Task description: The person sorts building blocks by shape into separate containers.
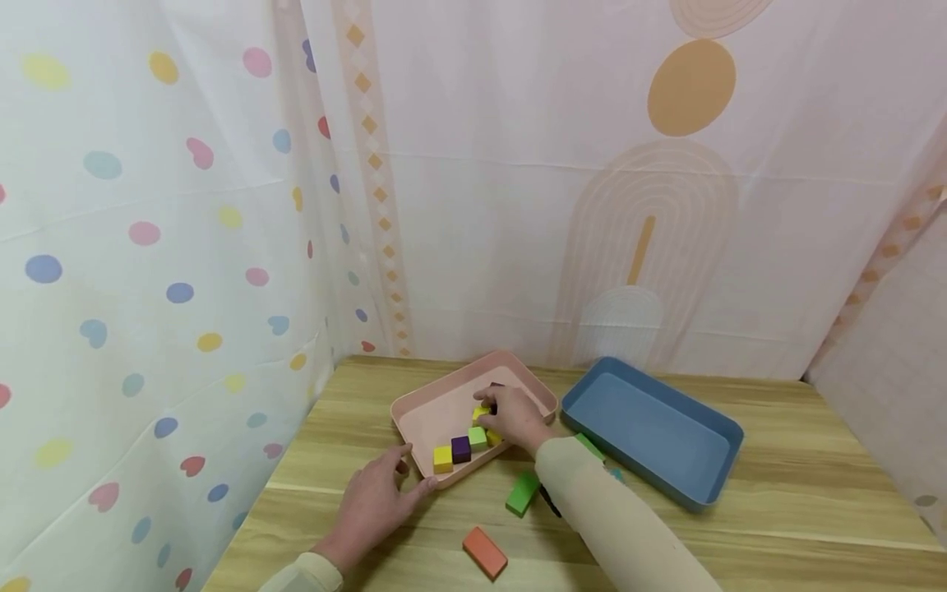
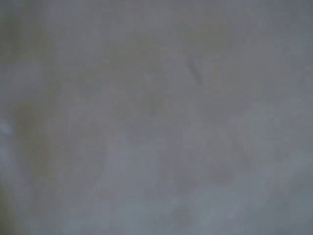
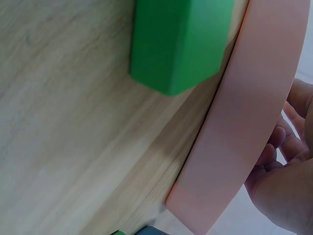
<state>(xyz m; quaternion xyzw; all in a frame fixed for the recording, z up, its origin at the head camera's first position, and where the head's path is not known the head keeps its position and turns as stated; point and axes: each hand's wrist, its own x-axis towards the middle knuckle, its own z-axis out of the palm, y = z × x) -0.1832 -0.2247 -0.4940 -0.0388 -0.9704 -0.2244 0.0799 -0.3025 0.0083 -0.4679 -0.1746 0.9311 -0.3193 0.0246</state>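
In the head view, a pink tray (image 1: 422,403) lies on the wooden table. My right hand (image 1: 513,418) reaches over its near right side, with thumb and forefinger pinching a yellow cube (image 1: 480,413). Along the tray's near side stand another yellow cube (image 1: 442,459), a dark purple cube (image 1: 461,449) and a light green cube (image 1: 477,438). More cubes are partly hidden by the right hand. My left hand (image 1: 377,496) rests with spread thumb and fingers at the tray's near left corner. The right wrist view shows curled fingers (image 3: 296,142) behind the pink wall.
A blue tray (image 1: 651,419) stands at the right. Before the pink tray lie a green block (image 1: 523,493) and an orange-red block (image 1: 485,552). Another green block (image 1: 589,446) is partly behind the right sleeve (image 1: 592,501). Curtains hang behind. The left wrist view is a pale blur.
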